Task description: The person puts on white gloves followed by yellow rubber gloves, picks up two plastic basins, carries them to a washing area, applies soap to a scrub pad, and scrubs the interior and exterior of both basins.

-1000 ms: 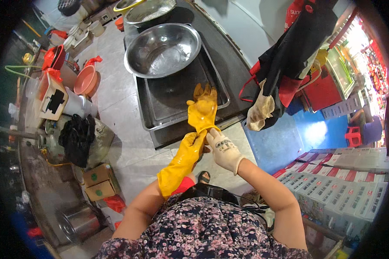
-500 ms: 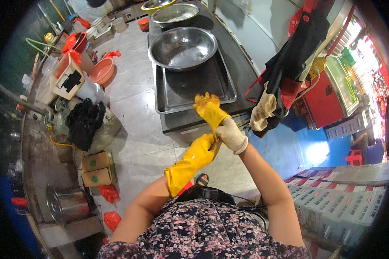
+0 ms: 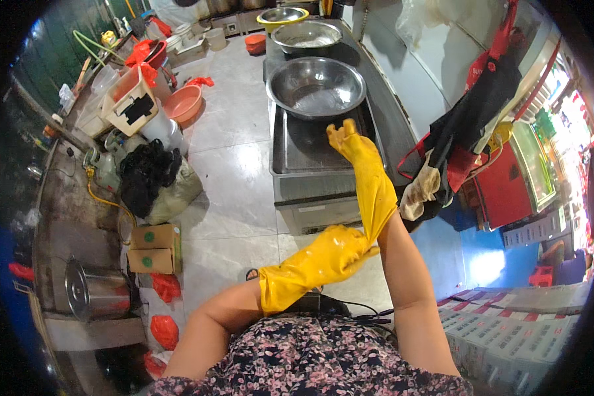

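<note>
My left hand (image 3: 344,252), in a yellow rubber glove, is closed on the lower edge of a second yellow rubber glove (image 3: 375,195) at my right wrist. This second glove covers my right hand (image 3: 356,146) and reaches onto the forearm. The gloved right hand is raised in front of me, its fingers apart and slightly bent, with nothing in them. Just beyond its fingertips sits a wide steel basin (image 3: 315,89) on a dark rectangular tray (image 3: 310,148). The white glove on my right hand is now hidden under the yellow one.
More basins (image 3: 306,36) stand farther along the dark counter (image 3: 310,191). On the right hang dark aprons (image 3: 468,112) with a stained white glove (image 3: 421,191). Stacked cartons (image 3: 508,330) stand at lower right. Left are a black bag (image 3: 148,175), a cardboard box (image 3: 155,249) and a steel pot (image 3: 99,290).
The second yellow glove has been drawn over my right hand and up past the wrist. My left hand has shifted right and nearer to me. The view has swung left.
</note>
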Tool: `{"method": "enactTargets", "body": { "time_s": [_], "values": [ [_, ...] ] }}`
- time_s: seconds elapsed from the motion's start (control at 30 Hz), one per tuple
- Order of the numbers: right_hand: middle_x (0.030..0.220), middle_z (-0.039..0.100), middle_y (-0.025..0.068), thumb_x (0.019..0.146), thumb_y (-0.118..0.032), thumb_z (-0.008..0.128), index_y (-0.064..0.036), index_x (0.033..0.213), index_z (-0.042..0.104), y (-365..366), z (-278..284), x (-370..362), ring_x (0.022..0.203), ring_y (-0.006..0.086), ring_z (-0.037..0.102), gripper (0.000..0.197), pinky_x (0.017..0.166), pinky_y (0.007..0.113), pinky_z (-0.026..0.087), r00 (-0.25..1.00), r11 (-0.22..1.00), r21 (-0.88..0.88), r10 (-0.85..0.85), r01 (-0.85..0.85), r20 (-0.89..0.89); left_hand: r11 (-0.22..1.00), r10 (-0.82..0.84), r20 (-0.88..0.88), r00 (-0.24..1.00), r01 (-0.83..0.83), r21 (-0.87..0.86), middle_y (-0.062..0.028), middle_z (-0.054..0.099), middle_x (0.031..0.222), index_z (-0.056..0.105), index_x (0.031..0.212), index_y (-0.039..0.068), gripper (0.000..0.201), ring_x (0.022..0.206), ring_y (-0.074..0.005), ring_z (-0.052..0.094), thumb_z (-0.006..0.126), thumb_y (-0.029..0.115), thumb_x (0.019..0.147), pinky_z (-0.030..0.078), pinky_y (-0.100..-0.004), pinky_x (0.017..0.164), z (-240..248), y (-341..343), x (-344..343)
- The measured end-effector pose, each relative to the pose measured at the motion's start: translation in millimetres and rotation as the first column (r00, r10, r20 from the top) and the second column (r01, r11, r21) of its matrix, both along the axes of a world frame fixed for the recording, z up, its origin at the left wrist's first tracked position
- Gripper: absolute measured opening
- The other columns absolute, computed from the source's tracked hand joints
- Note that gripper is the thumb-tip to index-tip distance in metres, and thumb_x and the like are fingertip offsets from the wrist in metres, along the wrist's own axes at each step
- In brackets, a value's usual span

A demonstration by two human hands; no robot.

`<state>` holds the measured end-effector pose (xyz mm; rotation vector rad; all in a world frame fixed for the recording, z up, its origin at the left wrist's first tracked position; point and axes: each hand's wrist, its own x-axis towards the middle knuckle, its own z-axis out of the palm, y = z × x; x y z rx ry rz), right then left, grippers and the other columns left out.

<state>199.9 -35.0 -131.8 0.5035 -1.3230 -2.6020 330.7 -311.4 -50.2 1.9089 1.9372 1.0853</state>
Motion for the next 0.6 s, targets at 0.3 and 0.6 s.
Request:
{"method": "enactTargets", "body": {
  "time_s": [0.3,0.6],
  "values": [
    [0.133,0.062,0.0092,0.104,-0.016,0.053,-0.007,0.137,0.061,-174.7,82.9,-53.0,0.128,0.0234,0.057,0.036,0.11,0.032,0.045,0.955,-0.934,0.212,0.266,0.288,-0.127,0.991,0.106,-0.05,0.993,-0.11,-0.074,-0.0182,0.068,0.088,0.069,0.098,0.006,0.021,0.083,-0.0421,0.064,0.067,0.027,0.096,0.05,-0.0513,0.074,29.9,-85.3,-54.0],
    [0.125,0.065,0.0172,0.096,-0.029,0.063,-0.0037,0.118,0.067,-294.8,183.4,-46.9,0.13,0.034,0.052,0.034,0.119,0.048,0.026,0.854,-0.667,-0.73,0.459,0.149,-0.246,0.729,0.232,0.906,0.355,-0.679,0.079,-0.0009,0.069,0.081,0.073,0.096,0.0,0.023,0.068,-0.0088,0.062,0.074,0.023,0.096,0.05,-0.0242,0.06,91.3,-195.9,-171.7]
  ]
}}
